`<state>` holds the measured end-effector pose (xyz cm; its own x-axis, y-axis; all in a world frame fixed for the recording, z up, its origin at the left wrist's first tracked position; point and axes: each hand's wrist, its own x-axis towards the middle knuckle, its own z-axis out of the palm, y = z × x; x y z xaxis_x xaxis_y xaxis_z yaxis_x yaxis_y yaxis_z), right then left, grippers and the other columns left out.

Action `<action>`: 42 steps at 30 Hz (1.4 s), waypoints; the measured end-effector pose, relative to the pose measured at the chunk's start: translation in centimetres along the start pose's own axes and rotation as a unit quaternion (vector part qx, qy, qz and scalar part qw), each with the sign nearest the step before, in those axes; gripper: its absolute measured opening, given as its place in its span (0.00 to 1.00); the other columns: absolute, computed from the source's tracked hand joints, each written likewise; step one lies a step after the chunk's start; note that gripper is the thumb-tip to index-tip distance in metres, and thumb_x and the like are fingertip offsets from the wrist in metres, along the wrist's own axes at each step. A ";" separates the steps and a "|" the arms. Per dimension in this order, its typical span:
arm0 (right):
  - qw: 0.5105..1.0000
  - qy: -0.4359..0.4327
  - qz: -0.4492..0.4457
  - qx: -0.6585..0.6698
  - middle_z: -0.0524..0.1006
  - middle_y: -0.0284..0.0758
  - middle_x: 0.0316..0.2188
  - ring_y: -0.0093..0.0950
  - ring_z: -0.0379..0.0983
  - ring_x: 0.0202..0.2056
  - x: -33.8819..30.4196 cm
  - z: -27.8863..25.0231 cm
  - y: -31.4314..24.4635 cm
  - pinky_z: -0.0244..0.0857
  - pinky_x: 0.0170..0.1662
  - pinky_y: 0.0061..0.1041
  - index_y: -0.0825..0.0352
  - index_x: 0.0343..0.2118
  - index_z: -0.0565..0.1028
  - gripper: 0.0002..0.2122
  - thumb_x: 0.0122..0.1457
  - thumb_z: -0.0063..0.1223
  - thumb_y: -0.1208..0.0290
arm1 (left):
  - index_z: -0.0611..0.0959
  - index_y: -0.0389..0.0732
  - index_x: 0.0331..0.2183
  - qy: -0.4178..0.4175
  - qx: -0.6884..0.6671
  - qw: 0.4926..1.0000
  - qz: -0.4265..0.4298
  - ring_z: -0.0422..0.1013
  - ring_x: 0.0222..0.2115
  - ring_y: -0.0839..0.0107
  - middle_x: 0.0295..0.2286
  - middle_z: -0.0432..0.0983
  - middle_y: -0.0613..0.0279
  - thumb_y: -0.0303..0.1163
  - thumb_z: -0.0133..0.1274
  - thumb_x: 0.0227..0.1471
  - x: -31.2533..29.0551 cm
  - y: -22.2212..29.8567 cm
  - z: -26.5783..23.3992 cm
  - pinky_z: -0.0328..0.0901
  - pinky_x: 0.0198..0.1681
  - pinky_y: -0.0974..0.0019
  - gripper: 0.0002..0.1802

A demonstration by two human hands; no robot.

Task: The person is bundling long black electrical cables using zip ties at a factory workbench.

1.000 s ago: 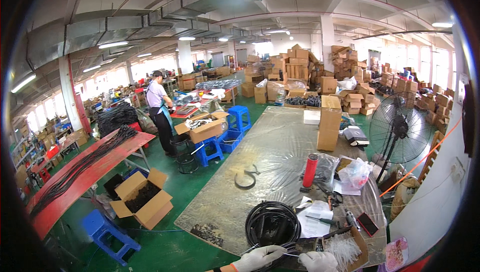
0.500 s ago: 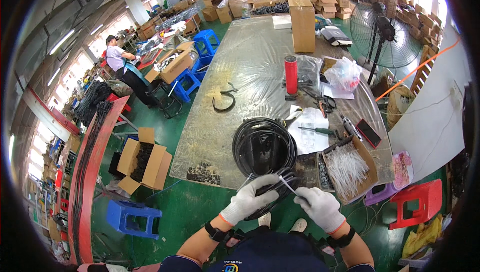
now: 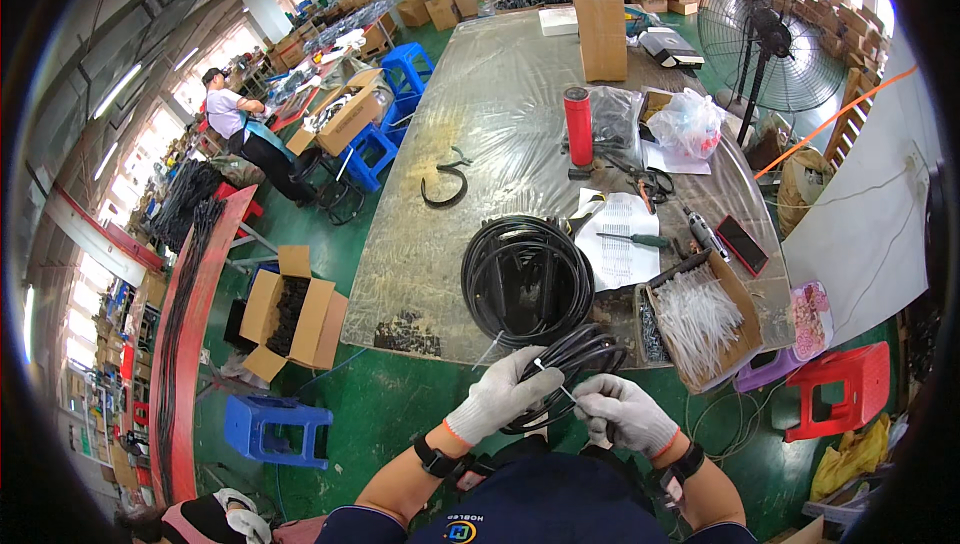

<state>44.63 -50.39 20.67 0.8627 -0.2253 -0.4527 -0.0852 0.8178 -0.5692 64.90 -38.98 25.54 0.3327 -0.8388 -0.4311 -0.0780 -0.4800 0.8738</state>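
Note:
My left hand (image 3: 512, 388), in a white glove, is closed around a small coil of black cable (image 3: 585, 352) at the table's near edge. A white cable tie (image 3: 566, 393) passes round this coil. Its tail is pinched between the gloved fingers of my right hand (image 3: 628, 412). Just beyond, a larger coil of black cable (image 3: 478, 279) lies flat on the table. A thin white strip (image 3: 487, 349) sticks out between that coil and my left hand.
A carton of white cable ties (image 3: 705, 319), a phone (image 3: 742, 246), a screwdriver (image 3: 640, 240) and a red cylinder (image 3: 578, 126) are on the table's right side. Blue stool (image 3: 278, 431) and open carton (image 3: 290, 314) stand left. At lower left, another person's gloved hand (image 3: 245, 519) shows.
The small coil has swung up and right, now above my hands. My right hand has come closer to my left, still holding the tie's tail. Another person has appeared at lower left.

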 end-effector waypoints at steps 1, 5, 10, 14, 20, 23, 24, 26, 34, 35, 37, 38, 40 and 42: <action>0.997 0.007 -0.016 -0.082 0.78 0.31 0.30 0.17 0.72 0.25 -0.1 0.5 -0.3 0.70 0.29 0.19 0.68 0.44 0.77 0.10 0.61 0.62 0.72 | 0.68 0.29 0.60 0.002 0.000 1.000 -0.001 0.73 0.26 0.80 0.30 0.77 0.63 0.42 0.61 0.55 0.1 -0.3 0.1 0.67 0.28 0.74 0.38; 0.916 0.074 -0.126 -0.374 0.81 0.32 0.31 0.19 0.76 0.27 -1.3 2.2 -0.8 0.72 0.31 0.23 0.68 0.40 0.79 0.10 0.60 0.64 0.69 | 0.73 0.31 0.56 0.019 -0.013 1.000 0.000 0.72 0.28 0.79 0.31 0.77 0.63 0.48 0.60 0.55 0.2 -0.4 0.2 0.68 0.31 0.72 0.36; 0.601 0.108 -0.337 -0.716 0.83 0.31 0.32 0.15 0.78 0.31 -0.8 1.1 -1.1 0.72 0.34 0.22 0.63 0.43 0.81 0.13 0.56 0.67 0.67 | 0.76 0.33 0.52 0.016 0.015 1.000 0.016 0.72 0.29 0.80 0.31 0.77 0.65 0.51 0.60 0.55 0.6 -0.6 -0.1 0.68 0.33 0.70 0.34; 0.717 0.106 -0.251 -0.642 0.83 0.31 0.30 0.15 0.77 0.29 -1.7 -0.1 -1.0 0.71 0.32 0.23 0.64 0.41 0.81 0.10 0.58 0.64 0.69 | 0.74 0.33 0.55 0.018 0.031 0.999 0.034 0.74 0.39 0.75 0.40 0.78 0.60 0.44 0.64 0.53 0.4 -1.0 0.1 0.69 0.45 0.69 0.35; 0.972 0.101 -0.009 -0.210 0.81 0.37 0.27 0.19 0.75 0.24 -2.0 -1.0 -0.1 0.68 0.26 0.19 0.76 0.37 0.78 0.09 0.59 0.62 0.76 | 0.62 0.29 0.63 0.043 -0.055 0.990 0.119 0.67 0.56 0.65 0.56 0.68 0.49 0.29 0.72 0.41 0.2 -1.4 1.0 0.61 0.61 0.63 0.52; 0.984 0.075 -0.047 -0.155 0.81 0.35 0.29 0.19 0.75 0.25 -0.5 0.2 -0.3 0.71 0.30 0.20 0.75 0.39 0.79 0.11 0.58 0.64 0.72 | 0.54 0.29 0.66 0.044 0.058 0.989 0.130 0.66 0.58 0.63 0.59 0.64 0.47 0.29 0.72 0.40 -0.1 -0.2 1.1 0.60 0.62 0.62 0.58; 0.985 0.081 -0.049 -0.145 0.81 0.35 0.29 0.19 0.76 0.26 -0.2 0.9 -0.6 0.71 0.30 0.20 0.75 0.38 0.79 0.10 0.59 0.64 0.73 | 0.54 0.29 0.66 0.051 0.077 0.982 0.165 0.65 0.58 0.63 0.59 0.64 0.47 0.29 0.72 0.41 -0.2 -0.4 1.1 0.60 0.62 0.62 0.58; 0.989 0.057 -0.054 -0.126 0.81 0.35 0.29 0.20 0.76 0.26 0.4 1.2 -0.7 0.72 0.30 0.21 0.74 0.38 0.78 0.10 0.59 0.63 0.73 | 0.53 0.29 0.66 0.058 0.096 0.973 0.201 0.65 0.58 0.63 0.60 0.64 0.47 0.29 0.71 0.42 -0.1 -0.5 1.0 0.60 0.62 0.62 0.58; 0.984 0.039 -0.118 -0.131 0.81 0.39 0.34 0.25 0.79 0.29 0.0 2.1 -0.1 0.75 0.35 0.24 0.74 0.45 0.75 0.13 0.62 0.60 0.73 | 0.54 0.27 0.65 -0.106 -0.055 0.990 0.079 0.65 0.57 0.66 0.56 0.68 0.45 0.32 0.56 0.59 -0.6 0.8 0.0 0.58 0.62 0.63 0.42; 0.983 0.040 -0.118 -0.132 0.81 0.39 0.34 0.25 0.79 0.29 -0.1 1.9 -0.2 0.75 0.35 0.24 0.74 0.45 0.75 0.13 0.62 0.60 0.73 | 0.54 0.27 0.65 -0.106 -0.056 0.989 0.080 0.65 0.57 0.66 0.56 0.68 0.45 0.32 0.56 0.59 -0.6 0.7 -0.1 0.58 0.62 0.63 0.42; 0.993 -0.014 -0.111 -0.030 0.81 0.41 0.36 0.27 0.80 0.35 -0.5 1.8 -0.9 0.76 0.42 0.27 0.74 0.49 0.74 0.14 0.62 0.58 0.75 | 0.57 0.29 0.65 -0.120 0.038 0.982 0.139 0.67 0.56 0.65 0.55 0.69 0.46 0.36 0.53 0.62 -0.6 0.1 -0.4 0.58 0.61 0.63 0.38; 0.994 -0.032 -0.103 0.000 0.81 0.42 0.39 0.29 0.80 0.41 -1.2 1.9 -1.9 0.75 0.47 0.29 0.74 0.48 0.75 0.13 0.62 0.58 0.78 | 0.60 0.31 0.64 -0.096 0.083 0.974 0.186 0.67 0.58 0.60 0.56 0.69 0.44 0.38 0.53 0.62 -0.6 -0.7 -0.4 0.59 0.61 0.62 0.37; 0.989 -0.018 -0.135 -0.057 0.81 0.41 0.40 0.29 0.80 0.42 -1.1 2.1 -2.3 0.75 0.48 0.30 0.74 0.48 0.75 0.12 0.61 0.58 0.78 | 0.60 0.31 0.64 -0.088 0.112 0.973 0.179 0.66 0.58 0.60 0.57 0.69 0.43 0.37 0.54 0.61 -0.6 -0.1 -0.1 0.59 0.62 0.61 0.37; 0.968 -0.011 -0.162 -0.192 0.81 0.37 0.42 0.27 0.79 0.42 -1.0 2.1 -3.0 0.73 0.49 0.28 0.71 0.43 0.78 0.08 0.61 0.59 0.78 | 0.60 0.31 0.64 -0.078 0.142 0.971 0.173 0.65 0.59 0.61 0.57 0.68 0.43 0.37 0.55 0.61 -0.6 -0.1 0.2 0.58 0.62 0.61 0.38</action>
<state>45.05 -51.50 24.29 0.8856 -0.4213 -0.1953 0.0161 0.4481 -0.8938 64.58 -38.52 25.69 0.0964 -0.9806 -0.1706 -0.4241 -0.1955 0.8843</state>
